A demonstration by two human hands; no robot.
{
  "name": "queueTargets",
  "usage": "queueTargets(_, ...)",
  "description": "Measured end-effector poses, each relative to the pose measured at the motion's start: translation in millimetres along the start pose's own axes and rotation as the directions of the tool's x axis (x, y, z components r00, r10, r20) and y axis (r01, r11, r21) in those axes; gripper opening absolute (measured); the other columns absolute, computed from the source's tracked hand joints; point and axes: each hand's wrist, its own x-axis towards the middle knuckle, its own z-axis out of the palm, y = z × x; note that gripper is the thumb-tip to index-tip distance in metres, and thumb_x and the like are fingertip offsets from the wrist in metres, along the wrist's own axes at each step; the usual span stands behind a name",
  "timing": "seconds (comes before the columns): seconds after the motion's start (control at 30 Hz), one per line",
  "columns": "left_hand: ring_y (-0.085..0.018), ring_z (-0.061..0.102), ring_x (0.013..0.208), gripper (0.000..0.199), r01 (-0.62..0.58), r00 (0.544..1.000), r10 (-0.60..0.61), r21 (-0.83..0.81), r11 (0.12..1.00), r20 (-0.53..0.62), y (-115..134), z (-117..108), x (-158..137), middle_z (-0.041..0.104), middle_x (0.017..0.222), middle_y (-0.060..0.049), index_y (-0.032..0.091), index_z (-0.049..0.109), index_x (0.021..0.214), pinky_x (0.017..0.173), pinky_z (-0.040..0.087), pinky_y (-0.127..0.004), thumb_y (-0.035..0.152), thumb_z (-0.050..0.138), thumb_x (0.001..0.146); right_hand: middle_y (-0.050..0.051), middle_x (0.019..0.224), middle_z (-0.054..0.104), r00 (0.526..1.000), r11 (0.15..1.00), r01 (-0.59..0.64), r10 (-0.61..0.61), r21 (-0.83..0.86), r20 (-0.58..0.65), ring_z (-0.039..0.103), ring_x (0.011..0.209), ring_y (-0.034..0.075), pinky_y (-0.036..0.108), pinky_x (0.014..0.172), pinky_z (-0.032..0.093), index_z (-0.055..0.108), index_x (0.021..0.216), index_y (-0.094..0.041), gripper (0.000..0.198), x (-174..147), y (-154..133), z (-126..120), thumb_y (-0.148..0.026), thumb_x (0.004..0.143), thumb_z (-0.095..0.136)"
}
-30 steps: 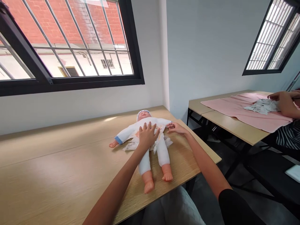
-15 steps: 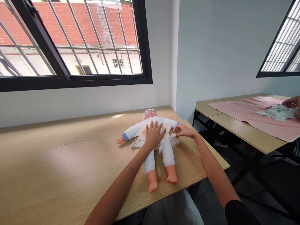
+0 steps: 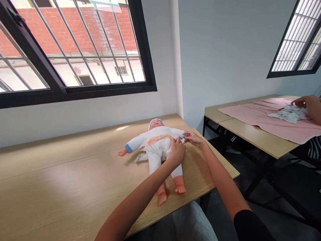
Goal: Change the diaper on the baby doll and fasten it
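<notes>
A baby doll (image 3: 144, 138) in a white suit with blue cuffs lies on its back, its feet toward me. Around its hips and belly is a white diaper (image 3: 160, 147) with a coloured band at the waist; one side flap spreads out on the table at the left. My left hand (image 3: 178, 150) is at the diaper's right-hand side with its fingers curled in and closed on the edge. Just beyond it, beside the doll's cuff, my right hand (image 3: 193, 138) pinches the diaper's side flap. The fingertips of both hands are close together and partly hide the flap.
The doll lies near the right end of a wooden table (image 3: 75, 187) under a barred window. On another table at the right, a pink cloth (image 3: 247, 115) carries a patterned white cloth (image 3: 288, 113), with another person's hand (image 3: 307, 102) on it. A gap separates the tables.
My left hand has moved from flat on the doll's belly to the diaper's right side, and its fingers have closed. The diaper's front has come into sight. My right hand remains at that side.
</notes>
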Motion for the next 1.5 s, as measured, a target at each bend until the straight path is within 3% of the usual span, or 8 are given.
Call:
queueTargets(0.13, -0.032, 0.047, 0.103, 0.024, -0.019, 1.0, 0.019, 0.011, 1.0, -0.018, -2, 3, 0, 0.069, 0.08, -0.016, 0.014, 0.073, 0.083, 0.092, 0.028, -0.052, 0.007, 0.05, 0.082, -0.003, 0.067, 0.059, 0.999, 0.999, -0.049, 0.049, 0.0, 0.005, 0.057, 0.061, 0.009, 0.023, 0.063, 0.046, 0.059, 0.09, -0.015, 0.032, 5, 6, -2, -0.01, 0.062, 0.074)
queueTargets(0.3, -0.031, 0.047, 0.105, 0.025, -0.058, 0.998, 0.058, -0.002, 0.998, -0.025, -7, 3, 0, 0.067, 0.099, -0.017, 0.013, 0.072, 0.089, 0.09, 0.03, -0.049, 0.011, 0.048, 0.083, -0.003, 0.063, 0.058, 0.993, 0.994, -0.107, 0.107, 0.0, -0.04, 0.056, 0.057, 0.009, 0.021, 0.06, 0.045, 0.058, 0.09, -0.014, 0.029, 6, 8, -1, -0.006, 0.065, 0.071)
queueTargets(0.47, -0.031, 0.046, 0.107, 0.027, -0.094, 0.994, 0.093, 0.005, 0.996, 0.051, -5, 4, 1, 0.068, 0.097, -0.016, 0.016, 0.073, 0.087, 0.091, 0.029, -0.049, 0.011, 0.047, 0.082, -0.004, 0.063, 0.057, 0.988, 0.988, -0.15, 0.148, -0.031, -0.055, 0.055, 0.056, 0.008, 0.02, 0.057, 0.047, 0.059, 0.088, -0.016, 0.027, 3, 7, 2, -0.005, 0.066, 0.069)
queueTargets(0.77, -0.026, 0.053, 0.103, 0.025, -0.005, 0.999, 0.015, -0.199, 0.98, 0.045, -27, -5, 0, 0.06, 0.11, -0.013, 0.015, 0.066, 0.096, 0.094, 0.034, -0.044, 0.015, 0.045, 0.081, -0.004, 0.061, 0.056, 0.976, 0.974, -0.217, 0.215, -0.068, -0.031, 0.055, 0.058, 0.008, 0.02, 0.06, 0.048, 0.059, 0.089, -0.015, 0.023, -4, -1, 6, -0.003, 0.07, 0.064)
queueTargets(1.07, -0.03, 0.05, 0.106, 0.025, 0.273, 0.957, -0.285, -0.181, 0.945, -0.044, -57, -13, 25, 0.061, 0.103, -0.016, 0.013, 0.065, 0.091, 0.083, 0.037, -0.043, 0.01, 0.042, 0.081, -0.005, 0.076, 0.055, 0.997, 0.979, 0.037, -0.051, 0.201, 0.063, 0.054, 0.063, 0.006, 0.02, 0.066, 0.046, 0.062, 0.094, -0.018, 0.043, -16, -30, 8, -0.003, 0.056, 0.075)
queueTargets(1.27, -0.026, 0.054, 0.101, 0.017, 0.225, 0.957, -0.271, -0.327, 0.918, -0.101, -64, -1, 31, 0.065, 0.1, -0.009, 0.017, 0.062, 0.091, 0.086, 0.035, -0.041, 0.022, 0.047, 0.085, -0.006, 0.074, 0.053, 0.997, 0.974, 0.055, -0.066, 0.22, 0.042, 0.053, 0.064, 0.005, 0.019, 0.067, 0.045, 0.061, 0.095, -0.018, 0.046, -16, -32, 12, -0.002, 0.053, 0.074)
queueTargets(1.4, -0.02, 0.056, 0.101, 0.02, 0.063, 0.945, -0.245, -0.617, 0.784, -0.216, -65, 1, 24, 0.068, 0.101, -0.001, 0.022, 0.061, 0.092, 0.087, 0.036, -0.036, 0.037, 0.049, 0.089, -0.006, 0.074, 0.055, 0.999, 0.974, 0.038, -0.045, 0.222, 0.028, 0.055, 0.064, 0.006, 0.02, 0.067, 0.046, 0.06, 0.093, -0.018, 0.044, -16, -32, 12, -0.002, 0.054, 0.073)
queueTargets(1.5, -0.02, 0.056, 0.101, 0.014, 0.014, 0.964, -0.186, -0.662, 0.75, -0.19, -65, 4, 22, 0.07, 0.098, 0.001, 0.023, 0.064, 0.088, 0.091, 0.034, -0.036, 0.036, 0.061, 0.082, -0.005, 0.074, 0.056, 0.999, 0.974, 0.043, -0.048, 0.221, 0.018, 0.054, 0.062, 0.006, 0.021, 0.066, 0.046, 0.06, 0.094, -0.017, 0.042, -15, -31, 13, -0.002, 0.057, 0.071)
